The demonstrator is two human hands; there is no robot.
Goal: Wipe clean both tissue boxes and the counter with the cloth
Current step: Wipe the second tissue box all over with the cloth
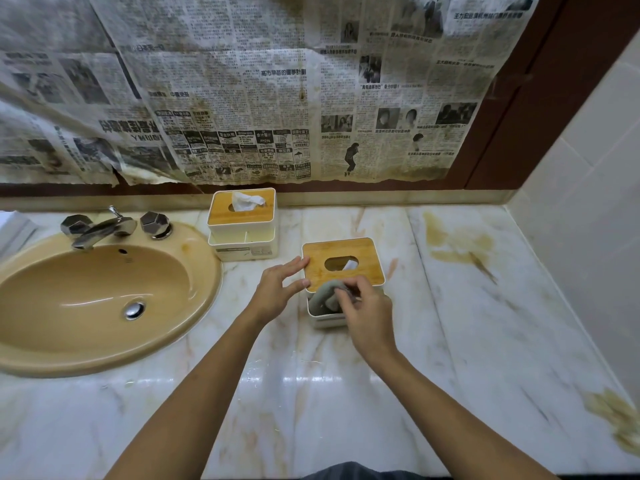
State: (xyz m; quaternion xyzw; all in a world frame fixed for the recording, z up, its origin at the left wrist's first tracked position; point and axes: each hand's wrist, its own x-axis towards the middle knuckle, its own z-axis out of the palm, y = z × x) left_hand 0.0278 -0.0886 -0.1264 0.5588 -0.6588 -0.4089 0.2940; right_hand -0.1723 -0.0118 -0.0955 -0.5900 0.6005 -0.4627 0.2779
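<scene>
Overhead, old yellowed newspaper covers the wall behind a pale, glossy marble worktop with faint brown veins. Yellow-brown stains mark the right side of the worktop. A tan oval sink is set into it on the left, with a chrome tap and two faceted knobs at the back.

The far tissue box stands against the back ledge just right of the sink. It has a white body and a flat wooden lid, and its open front tray faces the person. The near tissue box sits towards the middle of the worktop, apart from the far one. It has the same white body and a rounded rectangular wooden lid with an oval slot. The lid's long axis runs left to right, turned slightly, and the box's front faces the person.

The left hand is spread and relaxed. Its straight fingers and thumb touch the lid's left edge and near left corner. The right hand has its fingers curled and pinching a bunched grey-green cloth. The cloth lies over the lid's front edge and hangs down the box's front.

A crumpled white tissue sticks up from the far box's slot.
</scene>
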